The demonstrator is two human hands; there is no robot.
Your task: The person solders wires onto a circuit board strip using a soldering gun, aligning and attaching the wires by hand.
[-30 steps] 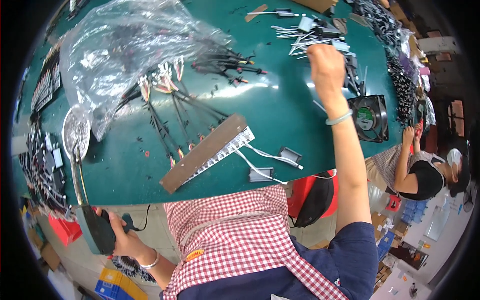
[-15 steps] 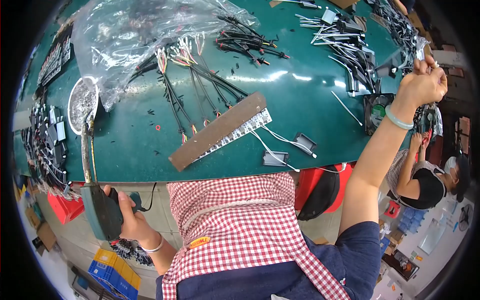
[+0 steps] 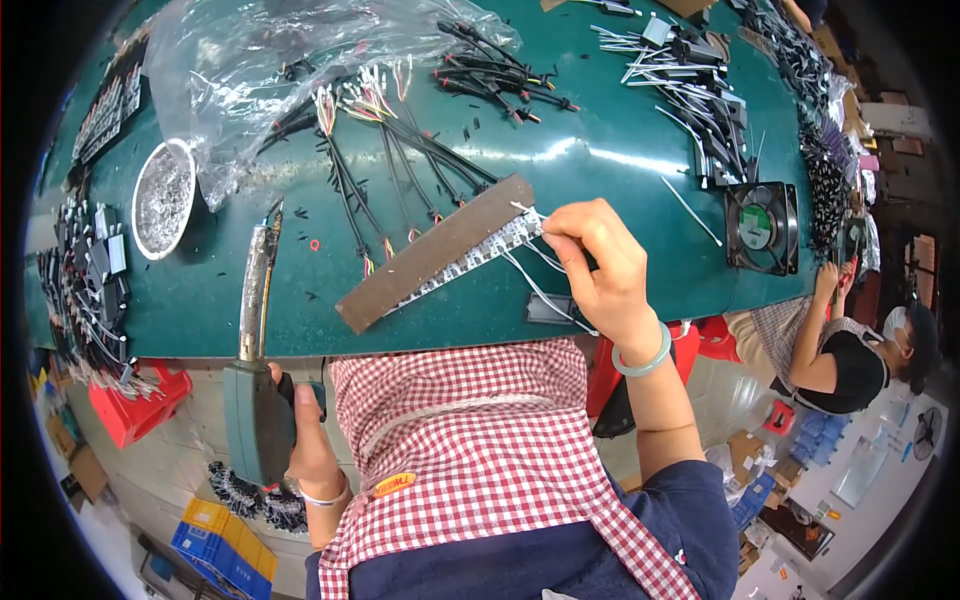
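Head view, right hand (image 3: 598, 268) pinching white wire (image 3: 530, 215)

I see a large green worktable (image 3: 620, 170) that fills the upper part of the view, its surface shining where the light from above falls on it. Below the table edge the floor (image 3: 110, 500) is pale and grey. At the lower left a red plastic crate (image 3: 135, 405) stands under the table, and near it a blue crate (image 3: 215, 545) sits on the floor. At the right side a red stool (image 3: 705, 345) stands beside the table, and a second person (image 3: 850, 350) sits there at the table's end. Further right, at the lower corner, I see cardboard boxes (image 3: 745, 450) and blue items on the floor, too small to tell.
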